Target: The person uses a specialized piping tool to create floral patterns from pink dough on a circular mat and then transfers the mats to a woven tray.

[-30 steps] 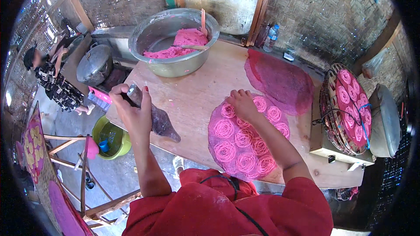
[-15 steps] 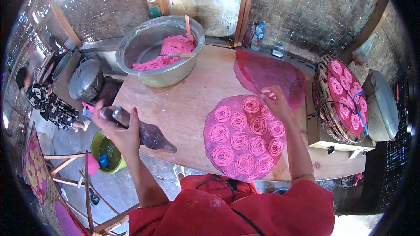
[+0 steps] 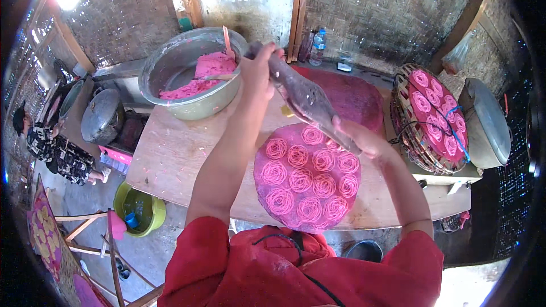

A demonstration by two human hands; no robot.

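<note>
A long dark tapered tool [image 3: 310, 98], whose exact kind I cannot make out, slants over the worktable. My left hand [image 3: 259, 74] is closed around its upper end. At the lower, narrow end, the fingers of my right hand [image 3: 364, 139] curl about it. Directly below lies a round pink mesh sheet [image 3: 307, 156], bearing several coiled nests of thin pink strands [image 3: 300, 180]. The tool and my right fingers hide part of the sheet's far right edge. Behind it, a darker red mesh sheet [image 3: 355, 99] lies on the table, partly covered by the tool.
A large metal basin [image 3: 193, 108] of pink dough [image 3: 215, 65] stands at the far left of the wooden table [image 3: 170, 156]. At right are a woven rack with coils [image 3: 426, 119] and a big metal lid [image 3: 489, 122]. A bottle [image 3: 318, 45] stands behind; another person [image 3: 60, 148] is far left.
My left hand has carried the dark tool from the table's left front up and right, over the coils. My right hand has come down onto its narrow end.
</note>
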